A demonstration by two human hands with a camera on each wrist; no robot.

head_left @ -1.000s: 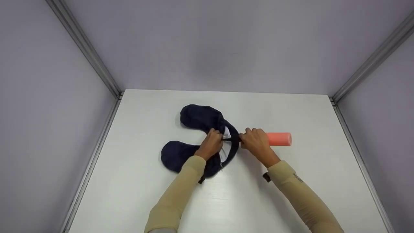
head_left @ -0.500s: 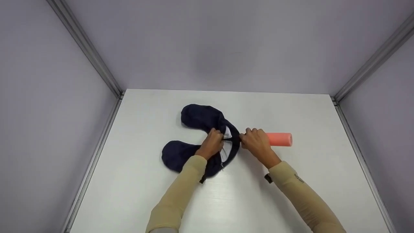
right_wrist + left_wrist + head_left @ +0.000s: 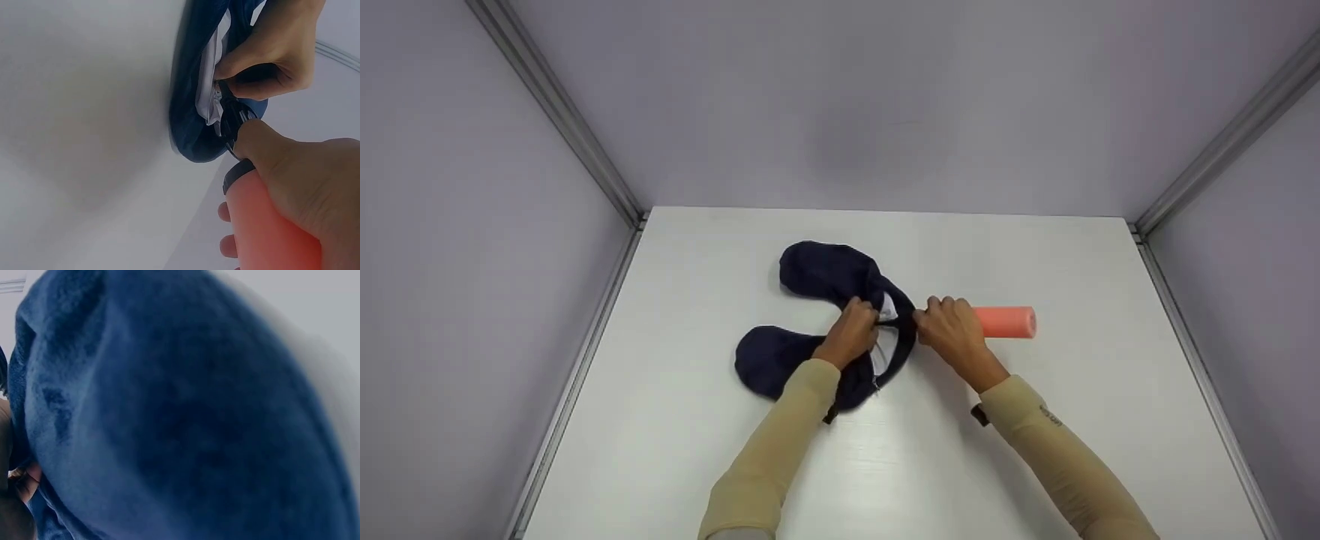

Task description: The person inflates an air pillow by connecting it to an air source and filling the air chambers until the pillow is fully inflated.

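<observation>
A dark navy U-shaped plush pillow [image 3: 817, 274] lies on the white table [image 3: 885, 465]; its fabric [image 3: 169, 410] fills the left wrist view. My left hand [image 3: 864, 324] pinches the pillow's opening, where white lining [image 3: 211, 84] shows. My right hand [image 3: 936, 324] grips a pink cylinder [image 3: 1006, 322] whose black nozzle [image 3: 233, 121] meets the pillow between the two hands. In the right wrist view the pink cylinder [image 3: 270, 230] sits in my right hand's [image 3: 315, 180] fist, and my left hand [image 3: 270, 50] pinches just above the nozzle.
Grey walls with metal corner rails [image 3: 562, 120] enclose the table on the left, back and right. Bare white tabletop lies in front of the pillow and to the right of the pink cylinder.
</observation>
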